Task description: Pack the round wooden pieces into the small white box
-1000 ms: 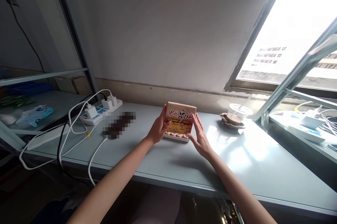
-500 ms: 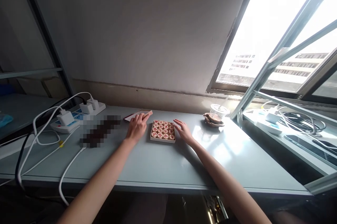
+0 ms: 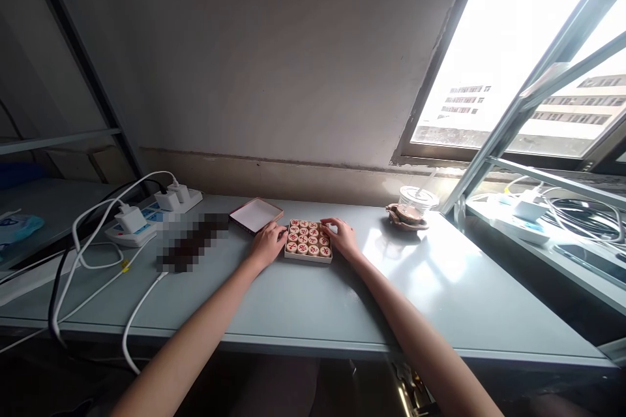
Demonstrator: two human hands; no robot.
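A shallow white box (image 3: 309, 259) sits on the desk, filled with rows of round wooden Chinese chess pieces (image 3: 302, 249) marked with red characters. At its left wall rests my left hand (image 3: 267, 244), fingers bent loosely and fingertips by the edge. Over the far right corner, my right hand (image 3: 341, 235) has its thumb and index finger closed around a piece, which they largely cover. The box lid (image 3: 257, 213) lies behind my left hand with its pale inside facing up.
On the left, a power strip (image 3: 128, 238) holds white chargers, and white cables (image 3: 134, 312) run over the desk edge. A pixelated dark object lies beside it. At the back right, a clear-lidded cup (image 3: 417, 197) stands by a brown dish (image 3: 407, 221). Metal frame posts flank the desk.
My left hand has left the lid, which now lies flat, and moved to the box's left side. My right hand has shifted from beside the box onto its far right corner.
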